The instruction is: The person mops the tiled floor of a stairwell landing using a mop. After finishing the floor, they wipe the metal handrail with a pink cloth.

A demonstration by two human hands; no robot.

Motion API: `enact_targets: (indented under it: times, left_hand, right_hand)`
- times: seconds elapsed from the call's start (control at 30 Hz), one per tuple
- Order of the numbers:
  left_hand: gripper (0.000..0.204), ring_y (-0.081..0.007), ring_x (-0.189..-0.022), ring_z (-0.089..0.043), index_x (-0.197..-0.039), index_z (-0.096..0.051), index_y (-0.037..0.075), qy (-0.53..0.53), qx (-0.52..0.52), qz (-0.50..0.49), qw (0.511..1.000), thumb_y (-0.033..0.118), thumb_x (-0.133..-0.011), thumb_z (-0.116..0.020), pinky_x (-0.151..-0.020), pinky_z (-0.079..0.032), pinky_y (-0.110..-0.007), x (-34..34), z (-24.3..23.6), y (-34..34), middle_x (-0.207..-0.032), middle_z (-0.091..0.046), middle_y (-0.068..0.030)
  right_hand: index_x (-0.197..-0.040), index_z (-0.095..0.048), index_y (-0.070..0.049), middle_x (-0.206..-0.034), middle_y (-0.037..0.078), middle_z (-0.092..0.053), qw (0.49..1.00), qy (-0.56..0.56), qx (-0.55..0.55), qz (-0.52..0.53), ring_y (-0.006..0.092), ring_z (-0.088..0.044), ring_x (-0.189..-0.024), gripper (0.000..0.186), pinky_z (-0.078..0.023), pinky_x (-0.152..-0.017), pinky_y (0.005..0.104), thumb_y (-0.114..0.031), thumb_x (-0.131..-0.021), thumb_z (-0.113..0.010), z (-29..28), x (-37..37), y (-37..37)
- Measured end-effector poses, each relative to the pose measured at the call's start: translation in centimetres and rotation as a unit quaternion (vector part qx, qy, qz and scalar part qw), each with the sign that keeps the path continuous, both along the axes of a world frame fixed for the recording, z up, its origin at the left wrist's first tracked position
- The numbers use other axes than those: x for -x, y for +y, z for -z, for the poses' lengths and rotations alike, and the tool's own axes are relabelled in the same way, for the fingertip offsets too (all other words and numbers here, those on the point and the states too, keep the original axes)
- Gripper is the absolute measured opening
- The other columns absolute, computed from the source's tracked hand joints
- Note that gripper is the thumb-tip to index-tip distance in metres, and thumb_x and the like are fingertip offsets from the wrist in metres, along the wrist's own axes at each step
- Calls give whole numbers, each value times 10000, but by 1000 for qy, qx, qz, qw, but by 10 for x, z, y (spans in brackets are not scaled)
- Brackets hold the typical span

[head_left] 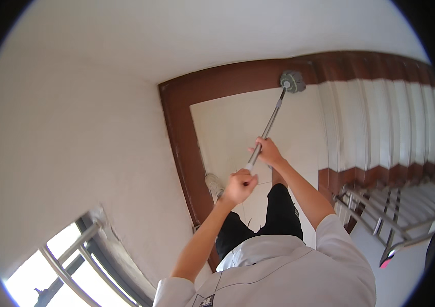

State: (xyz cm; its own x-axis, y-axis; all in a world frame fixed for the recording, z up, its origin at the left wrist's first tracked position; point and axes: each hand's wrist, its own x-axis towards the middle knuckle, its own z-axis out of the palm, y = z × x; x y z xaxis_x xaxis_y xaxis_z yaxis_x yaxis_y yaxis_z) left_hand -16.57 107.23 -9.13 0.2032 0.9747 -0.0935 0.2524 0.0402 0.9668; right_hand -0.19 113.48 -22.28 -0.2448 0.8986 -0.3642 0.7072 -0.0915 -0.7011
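Both of my hands grip one long mop [271,121] with a metal pole. My left hand [240,185] is closed round the upper end of the pole, close to my body. Farther along, my right hand [268,151] wraps round the middle of the pole, below a light-coloured joint. The grey mop head [292,81] rests at the far edge of the landing, over the brown border and partly on the pale tiles [258,110]. It lies close to the foot of the white wall and near the first stair.
Stairs [376,120] with pale treads and brown edging run off to the right. A metal railing [381,220] stands at the lower right. On the left are a white wall [100,138] and a barred window [69,266]. My shoe [213,183] stands near the left border.
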Motion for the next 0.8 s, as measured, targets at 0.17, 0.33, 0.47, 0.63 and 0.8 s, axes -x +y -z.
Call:
enact_targets:
  times: [0.17,0.33,0.47,0.63,0.8]
  left_hand:
    - [260,-204,-437,-372,-512,-435,-29,32,73,-177,981,12,-739,-555,-432,-306,-308,127,-36,-98,-493,-390,-96]
    - [255,-224,-466,-416,-476,-437,-15,124,55,-279,951,-50,-694,-566,-468,-336,-318,159,-68,-187,-500,-439,-97]
    - [256,-241,-458,-422,-460,-463,10,182,23,-229,956,-26,-671,-604,-467,-360,-329,131,-78,-207,-463,-425,-89]
    - [259,-200,-447,-421,-456,-457,60,135,-17,18,991,24,-667,-603,-561,-388,-309,49,-90,-169,-447,-399,-47]
    - [282,-186,-444,-403,-462,-419,68,59,-31,206,976,62,-687,-589,-557,-348,-289,-63,-118,-99,-444,-393,-38]
  right_hand:
    - [-788,-496,-92,-691,117,-524,979,97,-15,-181,306,-493,-711,293,-422,-599,394,-276,-652,-679,-31,155,-47]
    - [-765,-480,-93,-655,130,-501,940,212,-1,-269,324,-488,-677,281,-423,-553,402,-272,-671,-674,-36,265,-127]
    - [-722,-466,-82,-662,162,-450,944,208,1,-256,332,-479,-571,317,-403,-498,404,-320,-683,-671,-52,262,-163]
    - [-670,-476,-90,-608,130,-456,968,198,-10,-156,305,-483,-552,216,-396,-497,395,-223,-677,-646,-66,161,-155]
    - [-606,-489,-106,-536,63,-467,983,157,-62,-73,262,-497,-549,140,-393,-492,371,-148,-625,-622,-93,30,-115]
